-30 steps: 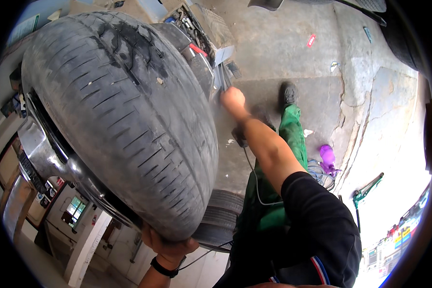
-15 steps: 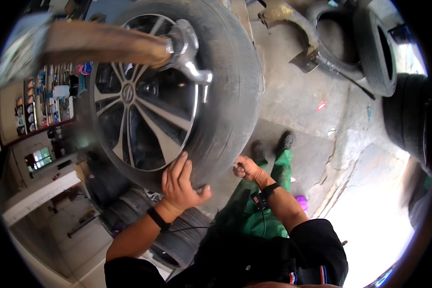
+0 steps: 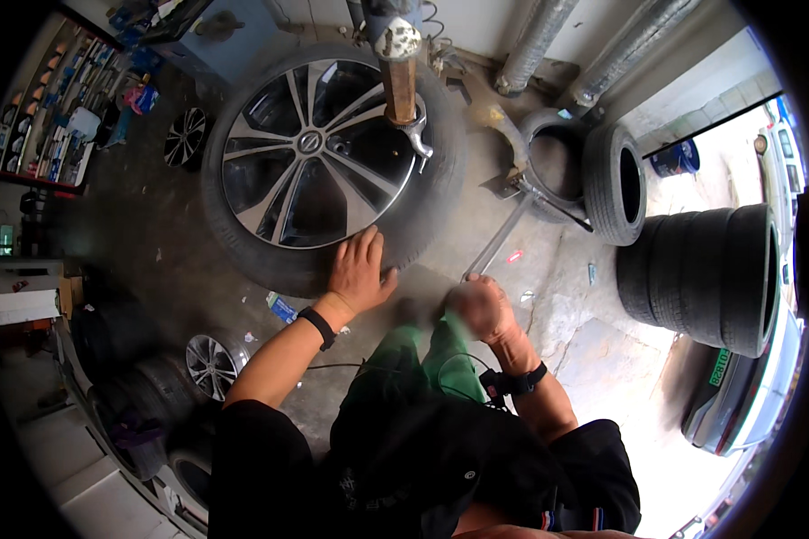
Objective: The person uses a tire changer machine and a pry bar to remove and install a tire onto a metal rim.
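Observation:
A large black tyre on a silver-and-black alloy wheel lies in front of me, face up and slightly tilted. My left hand rests on the tyre's near sidewall with its fingers stretched toward the rim edge, holding nothing. Low and to the right of the tyre, my right hand, partly smeared, is closed round the end of a long metal tyre lever, which points up and away. A tyre changer's mount head, hanging from a worn brown post, sits at the rim's far right edge.
Loose tyres and a curved arm lie at the far right. A row of tyres stands nearer on the right, beside a parked car. Alloy wheels and more tyres lie on the left.
My view has swung, showing more floor at the left and the wall behind. A long tyre lever now shows in my right hand. The left hand stays on the tyre.

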Motion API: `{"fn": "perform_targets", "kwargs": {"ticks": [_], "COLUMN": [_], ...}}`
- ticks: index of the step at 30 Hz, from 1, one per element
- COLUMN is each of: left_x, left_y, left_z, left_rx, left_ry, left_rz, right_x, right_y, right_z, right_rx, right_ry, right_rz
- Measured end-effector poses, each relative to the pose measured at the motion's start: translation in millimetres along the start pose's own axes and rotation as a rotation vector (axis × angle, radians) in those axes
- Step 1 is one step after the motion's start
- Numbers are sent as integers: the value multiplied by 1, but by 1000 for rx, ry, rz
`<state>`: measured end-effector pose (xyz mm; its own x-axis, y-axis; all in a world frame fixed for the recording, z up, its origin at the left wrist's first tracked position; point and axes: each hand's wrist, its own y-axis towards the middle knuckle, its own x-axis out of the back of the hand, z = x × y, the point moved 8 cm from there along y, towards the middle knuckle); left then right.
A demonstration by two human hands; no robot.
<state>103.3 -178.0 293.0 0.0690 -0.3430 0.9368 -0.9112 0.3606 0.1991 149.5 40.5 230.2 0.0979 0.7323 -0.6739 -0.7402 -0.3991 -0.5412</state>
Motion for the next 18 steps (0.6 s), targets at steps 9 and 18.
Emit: {"fn": "perform_targets", "kwargs": {"ticks": [9,18], "left_x": [102,144], "left_y": [100,122], "left_z": [-141,-200], "left_rx": [-15,117], "left_ry": [-1042,-730], "left_rz": [11,-63], "right_x": [-100,-79], "right_y": [-83,-90], "right_z": [111,180], "right_rx": [492,298], "right_ry": [-904,-1221], "right_rz": [278,333]}}
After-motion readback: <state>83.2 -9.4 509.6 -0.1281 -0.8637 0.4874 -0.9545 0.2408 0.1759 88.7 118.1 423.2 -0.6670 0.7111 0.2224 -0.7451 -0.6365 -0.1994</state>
